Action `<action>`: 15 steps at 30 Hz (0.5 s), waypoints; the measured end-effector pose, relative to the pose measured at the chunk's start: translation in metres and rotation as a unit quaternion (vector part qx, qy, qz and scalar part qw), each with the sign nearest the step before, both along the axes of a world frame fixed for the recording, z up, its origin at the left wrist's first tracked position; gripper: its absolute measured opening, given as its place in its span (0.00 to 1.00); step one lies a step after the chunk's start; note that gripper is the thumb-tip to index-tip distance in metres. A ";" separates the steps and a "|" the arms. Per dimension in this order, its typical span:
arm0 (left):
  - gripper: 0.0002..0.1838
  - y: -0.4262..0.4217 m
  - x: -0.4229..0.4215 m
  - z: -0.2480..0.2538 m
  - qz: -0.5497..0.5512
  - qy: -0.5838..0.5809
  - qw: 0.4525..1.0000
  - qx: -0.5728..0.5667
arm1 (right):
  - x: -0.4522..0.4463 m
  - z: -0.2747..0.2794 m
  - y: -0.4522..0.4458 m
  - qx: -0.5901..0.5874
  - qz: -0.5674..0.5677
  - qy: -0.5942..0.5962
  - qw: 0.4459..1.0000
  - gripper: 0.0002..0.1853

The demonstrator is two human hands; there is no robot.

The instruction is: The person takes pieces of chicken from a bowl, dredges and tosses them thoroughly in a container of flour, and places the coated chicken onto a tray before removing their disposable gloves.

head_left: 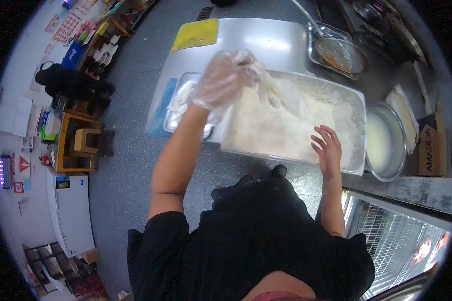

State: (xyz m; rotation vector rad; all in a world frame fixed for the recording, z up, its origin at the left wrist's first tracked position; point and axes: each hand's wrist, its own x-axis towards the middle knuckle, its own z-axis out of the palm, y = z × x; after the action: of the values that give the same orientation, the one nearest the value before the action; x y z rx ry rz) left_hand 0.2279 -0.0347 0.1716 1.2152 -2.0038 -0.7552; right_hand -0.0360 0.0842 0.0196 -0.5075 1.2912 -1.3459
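My left hand (223,80), in a clear plastic glove dusted with white powder, is closed above the left end of a large metal tray (362,118). Limp, whitish, powder-coated pieces (281,95) hang from its fingers; their exact kind is not clear. White flour-like powder (286,128) covers the tray's bottom. My bare right hand (329,149) is over the tray's near right part, fingers apart and holding nothing. A smaller metal tray (206,131) with white-coated pieces (183,100) stands at the left, partly hidden by my left forearm.
A metal bowl of pale liquid (379,143) stands right of the large tray. Behind are a wire strainer (336,55) over a tray and a yellow sheet (196,34). A cardboard box (431,145) sits far right. A person in black (75,85) is across the floor.
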 end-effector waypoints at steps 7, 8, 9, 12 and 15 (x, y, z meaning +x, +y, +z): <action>0.08 0.033 0.216 0.060 0.076 0.317 0.943 0.073 | 0.161 0.051 0.018 -0.205 0.160 -0.146 0.954 0.17; 0.06 0.048 0.242 0.068 0.092 0.384 0.917 0.053 | 0.191 0.050 0.021 -0.234 0.199 -0.163 0.937 0.19; 0.06 0.057 0.272 0.065 0.109 0.389 0.913 0.048 | 0.222 0.048 0.024 -0.229 0.216 -0.163 0.935 0.19; 0.10 0.064 0.388 0.043 0.255 0.080 0.963 -0.039 | 0.317 0.039 0.037 -0.222 0.389 -0.237 0.862 0.19; 0.10 0.082 0.476 0.033 0.254 -0.335 0.881 -0.216 | 0.404 0.022 0.045 -0.124 0.486 -0.222 0.836 0.18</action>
State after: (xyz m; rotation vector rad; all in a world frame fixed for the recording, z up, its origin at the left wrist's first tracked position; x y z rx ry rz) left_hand 0.7035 0.0473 0.2047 1.7503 -2.0355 0.4212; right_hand 0.3682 0.1295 0.0414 -0.8231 0.3321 -0.6719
